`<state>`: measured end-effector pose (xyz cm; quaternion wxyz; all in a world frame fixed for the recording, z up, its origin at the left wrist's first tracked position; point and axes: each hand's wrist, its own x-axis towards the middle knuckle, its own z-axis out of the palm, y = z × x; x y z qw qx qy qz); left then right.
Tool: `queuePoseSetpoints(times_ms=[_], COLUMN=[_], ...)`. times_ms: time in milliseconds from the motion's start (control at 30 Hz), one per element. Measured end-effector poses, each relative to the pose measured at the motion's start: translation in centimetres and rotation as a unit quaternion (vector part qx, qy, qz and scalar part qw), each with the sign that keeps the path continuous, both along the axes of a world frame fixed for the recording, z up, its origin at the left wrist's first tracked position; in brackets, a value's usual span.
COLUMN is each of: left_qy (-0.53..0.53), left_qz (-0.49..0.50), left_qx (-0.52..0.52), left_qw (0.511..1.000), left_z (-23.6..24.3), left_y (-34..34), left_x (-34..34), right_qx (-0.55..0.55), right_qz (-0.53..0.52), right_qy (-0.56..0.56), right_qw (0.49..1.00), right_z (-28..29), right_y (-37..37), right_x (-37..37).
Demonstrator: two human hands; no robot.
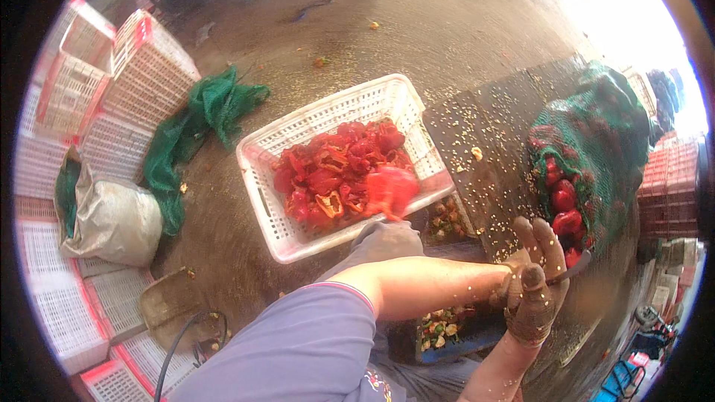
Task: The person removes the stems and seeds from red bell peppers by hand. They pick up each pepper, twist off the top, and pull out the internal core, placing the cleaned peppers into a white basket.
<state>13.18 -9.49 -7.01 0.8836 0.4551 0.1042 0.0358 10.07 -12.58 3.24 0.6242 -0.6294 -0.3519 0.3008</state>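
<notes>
Our surface ran along the right, bearing a green net sack with whole peppers at its mouth. Beside it, our white crate held cut peppers. Our shirt bore print too small to read. Our gloved right hand, fingers parted, mostly hid our left hand; a blade jutted beside them, but we couldn't tell either grip. Seeds dotted the surface.

We can read no words, labels or numbers anywhere; the small red-and-white marking on the grey-blue shirt is too small for us to make out.
</notes>
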Motion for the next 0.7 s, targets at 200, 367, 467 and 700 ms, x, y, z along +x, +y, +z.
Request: queuePoseSetpoints(times_ms=[200,367,467,700], left_qy=[0.001,0.078,0.000,-0.122], left_qz=[0.011,0.049,0.106,0.070], left_qx=[0.180,0.175,0.262,0.404], left_qw=[0.984,0.980,0.959,0.904], left_z=[0.0,3.4,2.7,2.7], left_y=[1.4,0.4,-1.0,-3.1], left_x=[1.5,0.0,0.5,1.9], right_qx=[-0.061,-0.045,-0.127,-0.065], right_qz=[-0.173,-0.260,-0.296,-0.313], right_qy=[0.074,0.060,-0.008,0.167], right_qw=[0.980,0.963,0.947,0.933], right_z=[0.4,-1.7,-1.7,-1.4], right_y=[-7.7,-14.4,-14.8,-18.7], right_x=[0.7,2.8,2.8,4.3])
